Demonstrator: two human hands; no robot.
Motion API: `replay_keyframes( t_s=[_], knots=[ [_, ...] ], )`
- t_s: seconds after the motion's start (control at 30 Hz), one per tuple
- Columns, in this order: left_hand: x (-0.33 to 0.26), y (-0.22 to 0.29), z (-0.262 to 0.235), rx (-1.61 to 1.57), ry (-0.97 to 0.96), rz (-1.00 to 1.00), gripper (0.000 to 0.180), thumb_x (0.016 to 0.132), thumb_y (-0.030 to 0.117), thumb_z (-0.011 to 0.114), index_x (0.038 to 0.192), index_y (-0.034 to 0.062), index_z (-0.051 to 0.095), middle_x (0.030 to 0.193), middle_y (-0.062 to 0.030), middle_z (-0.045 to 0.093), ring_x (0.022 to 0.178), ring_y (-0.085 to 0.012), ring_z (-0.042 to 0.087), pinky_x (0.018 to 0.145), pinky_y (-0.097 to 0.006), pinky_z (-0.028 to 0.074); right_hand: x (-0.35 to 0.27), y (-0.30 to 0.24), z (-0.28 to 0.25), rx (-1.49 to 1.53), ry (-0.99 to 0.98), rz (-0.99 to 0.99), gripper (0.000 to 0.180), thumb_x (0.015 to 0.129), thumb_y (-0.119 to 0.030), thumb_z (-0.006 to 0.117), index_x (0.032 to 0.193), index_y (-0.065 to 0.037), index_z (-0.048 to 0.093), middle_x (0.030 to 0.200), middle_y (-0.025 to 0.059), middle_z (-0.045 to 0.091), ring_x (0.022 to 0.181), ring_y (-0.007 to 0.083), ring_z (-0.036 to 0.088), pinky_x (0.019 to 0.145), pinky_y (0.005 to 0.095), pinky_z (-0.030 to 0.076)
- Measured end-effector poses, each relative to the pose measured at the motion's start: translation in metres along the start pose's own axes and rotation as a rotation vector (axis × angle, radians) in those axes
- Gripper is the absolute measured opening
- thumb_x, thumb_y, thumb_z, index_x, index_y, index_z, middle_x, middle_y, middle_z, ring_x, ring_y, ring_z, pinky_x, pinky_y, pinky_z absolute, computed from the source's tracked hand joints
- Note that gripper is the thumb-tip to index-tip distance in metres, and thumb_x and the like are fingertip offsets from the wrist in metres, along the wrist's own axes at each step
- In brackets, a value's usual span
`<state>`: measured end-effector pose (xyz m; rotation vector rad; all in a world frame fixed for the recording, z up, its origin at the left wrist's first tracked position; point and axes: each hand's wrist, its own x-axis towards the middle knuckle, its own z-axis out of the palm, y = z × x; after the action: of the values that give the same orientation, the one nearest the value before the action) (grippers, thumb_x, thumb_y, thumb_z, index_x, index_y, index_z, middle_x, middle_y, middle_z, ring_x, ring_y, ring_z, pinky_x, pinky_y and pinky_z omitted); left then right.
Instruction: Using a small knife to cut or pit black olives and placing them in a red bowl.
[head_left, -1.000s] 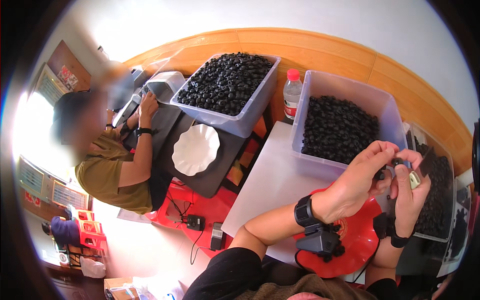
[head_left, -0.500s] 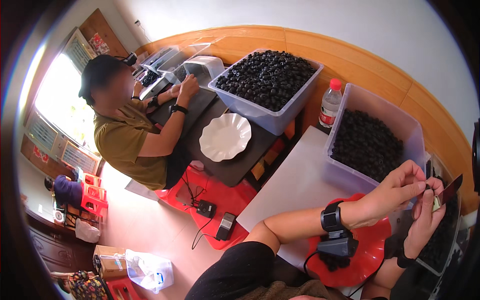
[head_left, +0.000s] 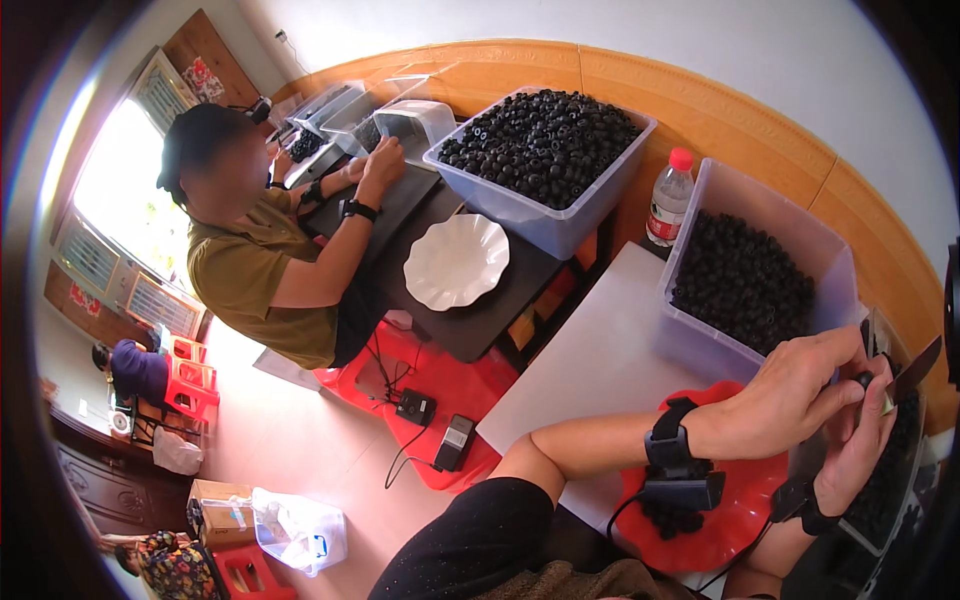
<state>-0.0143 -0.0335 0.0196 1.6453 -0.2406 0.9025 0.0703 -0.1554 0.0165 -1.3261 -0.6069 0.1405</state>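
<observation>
My left hand [head_left: 775, 402] is closed, pinching a small round black part [head_left: 863, 380] with a hole-like end between thumb and fingers. Held up beside it, my right hand [head_left: 858, 450] grips a knife with a dark blade [head_left: 916, 368]; a bit of its pale green handle shows between the fingers. Both hands meet over the right edge of the table, just in front of a translucent bin [head_left: 825, 245] filled partway with small black parts [head_left: 740, 280]. Below my left wrist lies a red scalloped plate [head_left: 745, 490] with several black parts [head_left: 672, 518] in it.
A capped plastic bottle [head_left: 670, 200] stands beside the bin. Another bin [head_left: 520, 222], heaped with black rings, is on the dark table with a white scalloped plate [head_left: 455, 262]. A co-worker [head_left: 265, 250] sits there. A red stool [head_left: 470, 385] holds small devices and cables. Another clear bin [head_left: 890, 520] is at far right.
Both hands have moved slightly lower, and the knife blade has shifted a little right and turned. The view has tilted slightly. The small black part stays in my left fingers.
</observation>
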Motion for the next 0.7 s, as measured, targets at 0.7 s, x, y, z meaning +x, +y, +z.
replay_keyframes(
  t_s=[0.7],
  knots=[
    [0.016, -0.006, 0.001, -0.529, -0.071, -0.503, 0.023, 0.097, 0.019, 0.049, 0.11, 0.0003, 0.054, 0.074, 0.0024, 0.051, 0.047, -0.0034, 0.031, 0.044, -0.019, 0.021, 0.014, -0.022, -0.01, 0.088, -0.249, -0.029, 0.015, 0.084, -0.01, 0.069, 0.095, -0.002, 0.064, 0.067, -0.0034, 0.055, 0.055, 0.0019, 0.044, 0.049, 0.0185, 0.036]
  ],
)
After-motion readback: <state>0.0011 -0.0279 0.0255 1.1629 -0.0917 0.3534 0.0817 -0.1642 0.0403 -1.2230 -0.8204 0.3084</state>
